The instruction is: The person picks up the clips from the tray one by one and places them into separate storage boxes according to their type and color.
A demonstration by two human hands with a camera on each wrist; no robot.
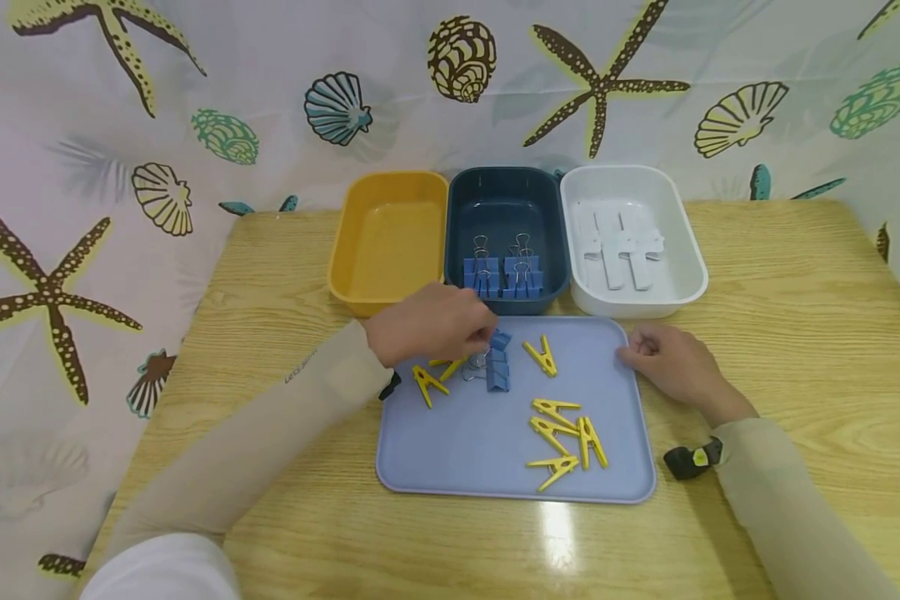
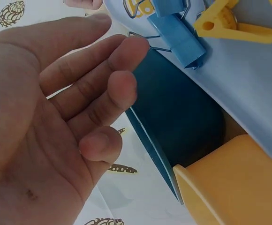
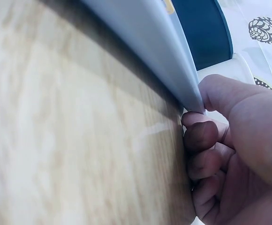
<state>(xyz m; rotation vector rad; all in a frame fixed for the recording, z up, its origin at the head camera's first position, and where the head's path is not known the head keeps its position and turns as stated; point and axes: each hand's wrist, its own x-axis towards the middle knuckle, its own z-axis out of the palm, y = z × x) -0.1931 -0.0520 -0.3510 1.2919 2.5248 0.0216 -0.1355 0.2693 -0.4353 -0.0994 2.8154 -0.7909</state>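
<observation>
My left hand (image 1: 438, 323) reaches over the upper left of the light blue tray (image 1: 465, 454), its fingers loosely bent and the thumb apart from them in the left wrist view. Its fingertips are close to the wire handles of a blue binder clip (image 2: 178, 40). Another blue binder clip (image 1: 498, 371) lies nearer the tray's middle, beside yellow clothespins (image 1: 429, 385) partly under the hand. At the tray's right edge, my right hand (image 1: 678, 367) pinches the rim (image 3: 192, 96) between thumb and index finger, with the other fingers curled below.
Behind the tray stand a yellow bin (image 1: 390, 242), a dark blue bin (image 1: 506, 187) with several blue binder clips (image 1: 521, 279), and a white bin (image 1: 690, 271) holding white flat pieces (image 1: 622, 254). Several more yellow clothespins (image 1: 555, 433) lie on the tray's right half. A patterned cloth (image 1: 390, 83) hangs behind.
</observation>
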